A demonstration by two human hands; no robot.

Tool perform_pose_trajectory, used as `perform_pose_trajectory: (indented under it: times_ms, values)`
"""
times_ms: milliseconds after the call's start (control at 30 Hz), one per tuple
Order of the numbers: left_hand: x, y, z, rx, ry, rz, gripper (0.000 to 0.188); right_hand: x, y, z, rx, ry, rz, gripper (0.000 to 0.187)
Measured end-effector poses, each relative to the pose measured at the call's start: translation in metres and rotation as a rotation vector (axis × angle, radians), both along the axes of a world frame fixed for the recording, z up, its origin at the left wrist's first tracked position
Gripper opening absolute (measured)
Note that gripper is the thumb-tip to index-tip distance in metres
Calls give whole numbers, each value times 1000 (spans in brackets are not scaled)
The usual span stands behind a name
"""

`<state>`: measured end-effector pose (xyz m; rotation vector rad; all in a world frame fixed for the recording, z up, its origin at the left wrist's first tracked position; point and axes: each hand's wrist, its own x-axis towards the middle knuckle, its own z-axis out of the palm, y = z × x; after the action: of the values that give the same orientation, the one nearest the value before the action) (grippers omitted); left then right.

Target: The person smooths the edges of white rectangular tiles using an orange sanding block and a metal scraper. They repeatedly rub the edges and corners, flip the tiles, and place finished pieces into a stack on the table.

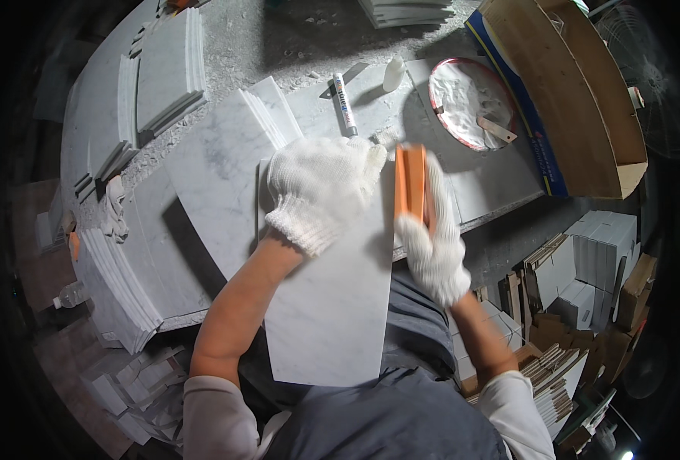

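There was the right hand (441, 257) clamped on the orange block (409, 184) at the right edge of the pale slab (328, 314), the left hand (318, 184) over its far part, grip impossible to tell, so light pressure there could have let it skid and chip

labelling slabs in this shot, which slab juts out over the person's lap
The pale slab under the left hand: its near end lies over the lap, while the stacked slabs at left do not reach it.
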<state>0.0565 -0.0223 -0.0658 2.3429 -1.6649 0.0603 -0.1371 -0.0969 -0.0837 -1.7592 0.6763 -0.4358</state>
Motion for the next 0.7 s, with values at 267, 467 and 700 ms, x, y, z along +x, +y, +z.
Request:
perform_pose_trajectory:
  times_ms: [267, 467, 700]
  values:
    - [2, -3, 2, 102, 29, -7, 19, -19, 21, 10, 263, -243, -125, 89]
    - [2, 1, -1, 49, -11, -21, 20, 15, -22, 11, -6, 61, 36, 82]
    - [4, -2, 1, 37, 1, -43, 23, -20, 1, 0, 477, -185, -150, 89]
